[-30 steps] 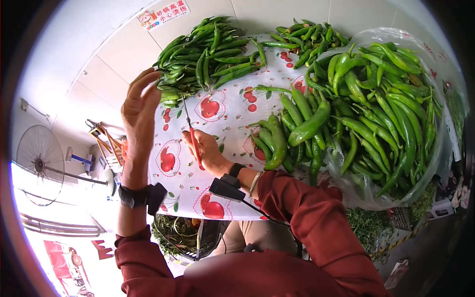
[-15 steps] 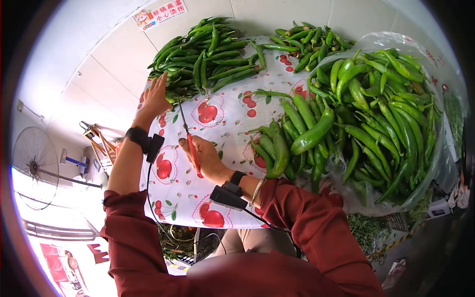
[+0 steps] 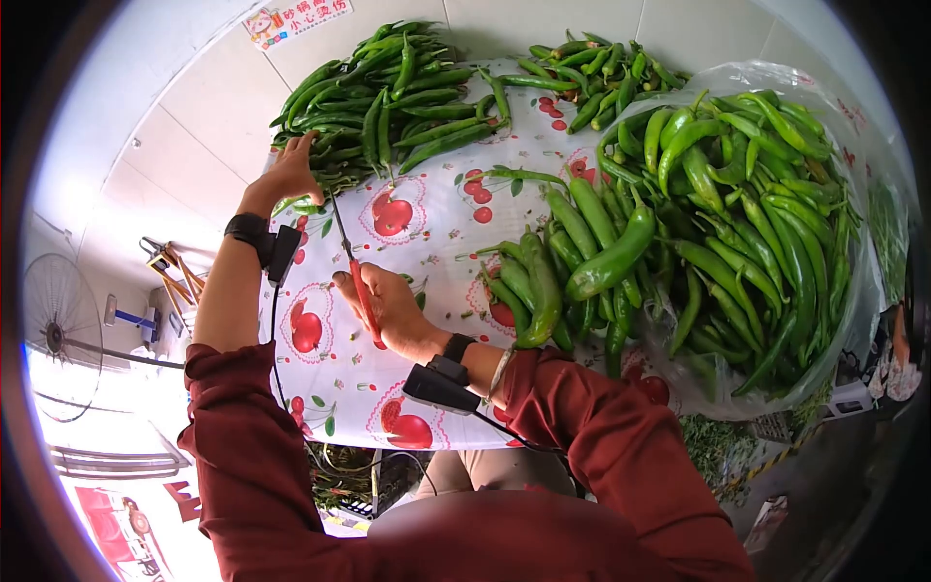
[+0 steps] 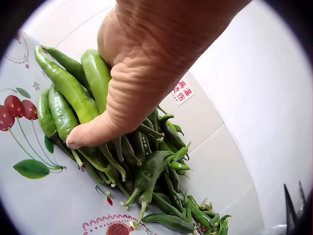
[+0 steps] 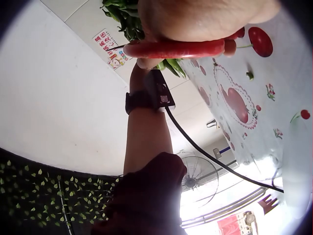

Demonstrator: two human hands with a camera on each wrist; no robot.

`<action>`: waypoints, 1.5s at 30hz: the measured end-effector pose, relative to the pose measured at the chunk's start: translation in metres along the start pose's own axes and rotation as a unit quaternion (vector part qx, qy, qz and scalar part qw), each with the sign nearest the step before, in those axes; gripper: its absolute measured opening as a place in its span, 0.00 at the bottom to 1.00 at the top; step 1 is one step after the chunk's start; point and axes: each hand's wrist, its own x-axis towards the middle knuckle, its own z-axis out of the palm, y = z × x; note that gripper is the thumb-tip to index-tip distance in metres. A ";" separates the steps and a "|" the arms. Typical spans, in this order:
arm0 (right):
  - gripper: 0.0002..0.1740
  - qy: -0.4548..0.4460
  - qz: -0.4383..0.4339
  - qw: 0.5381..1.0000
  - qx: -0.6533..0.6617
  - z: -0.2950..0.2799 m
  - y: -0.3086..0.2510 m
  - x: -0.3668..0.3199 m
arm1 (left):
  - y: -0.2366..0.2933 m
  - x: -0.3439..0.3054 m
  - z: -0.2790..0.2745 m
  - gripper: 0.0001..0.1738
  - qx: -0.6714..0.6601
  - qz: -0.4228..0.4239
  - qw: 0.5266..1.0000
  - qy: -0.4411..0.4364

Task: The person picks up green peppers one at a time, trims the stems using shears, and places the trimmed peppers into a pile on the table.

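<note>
In the head view the left hand (image 3: 283,182) lies at the near left end of a pile of long green peppers (image 3: 388,107). The left wrist view shows its thumb bent across several light green peppers (image 4: 71,93); the other fingers are mostly hidden behind the hand (image 4: 142,68). Red-handled scissors (image 3: 360,291) are gripped in the right hand (image 3: 393,310), their dark blades pointing at the pile beside the left thumb. In the right wrist view the red handle (image 5: 176,49) lies along the right hand (image 5: 205,19).
A large clear plastic bag (image 3: 858,320) full of green peppers stands on the right of the patterned tablecloth (image 3: 339,388). Loose peppers (image 3: 533,286) lie in front of it, with a smaller pile (image 3: 606,78) at the back. A crate (image 3: 383,480) of greens is below the table.
The left hand has come down from a raised position onto the near left end of the pile. The right hand keeps hold of the scissors, nearly in the same place.
</note>
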 end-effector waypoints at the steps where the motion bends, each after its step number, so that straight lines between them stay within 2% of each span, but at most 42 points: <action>1: 0.21 0.000 -0.003 1.000 -0.004 0.000 0.000 0.000 | -0.001 0.002 0.001 0.71 0.016 -0.002 1.000 -0.009; 6: 0.21 0.002 -0.031 0.999 -0.020 0.000 0.006 0.002 | 0.001 0.007 0.000 0.71 -0.012 -0.020 0.999 -0.044; 9: 0.21 -0.006 -0.012 1.000 -0.005 0.000 0.003 0.002 | -0.009 0.010 0.001 0.69 0.011 -0.007 1.000 -0.021; 11: 0.21 -0.003 -0.005 1.000 -0.018 0.000 0.002 0.002 | -0.022 0.015 0.004 0.65 -0.040 0.038 0.998 -0.008; 15: 0.21 -0.012 -0.015 1.000 -0.021 -0.001 0.003 0.001 | -0.011 0.002 -0.008 0.62 -0.088 0.012 0.995 -0.051; 20: 0.20 -0.009 -0.006 1.000 -0.021 -0.001 0.005 0.003 | -0.009 0.006 -0.004 0.61 -0.045 0.010 0.998 -0.032; 25: 0.20 -0.016 0.007 1.000 -0.022 -0.001 0.008 0.006 | -0.005 0.004 -0.016 0.62 -0.071 -0.004 0.996 -0.053; 32: 0.20 -0.007 -0.002 1.000 -0.031 -0.001 0.004 0.004 | -0.012 0.000 -0.012 0.60 -0.050 0.037 0.997 -0.037; 36: 0.19 -0.017 -0.003 0.999 -0.032 -0.002 0.003 0.002 | -0.007 -0.003 -0.007 0.59 0.003 -0.009 1.000 -0.014; 39: 0.19 -0.019 0.007 1.000 -0.021 -0.001 0.002 0.003 | -0.008 -0.002 -0.007 0.58 -0.191 0.008 0.980 -0.059; 42: 0.19 -0.017 -0.009 0.999 -0.034 -0.002 0.002 0.003 | -0.007 0.001 -0.007 0.58 -0.183 0.026 0.982 -0.045; 45: 0.18 -0.018 0.021 0.999 -0.019 -0.001 0.000 0.003 | -0.005 -0.008 -0.013 0.54 -0.148 0.042 0.987 -0.040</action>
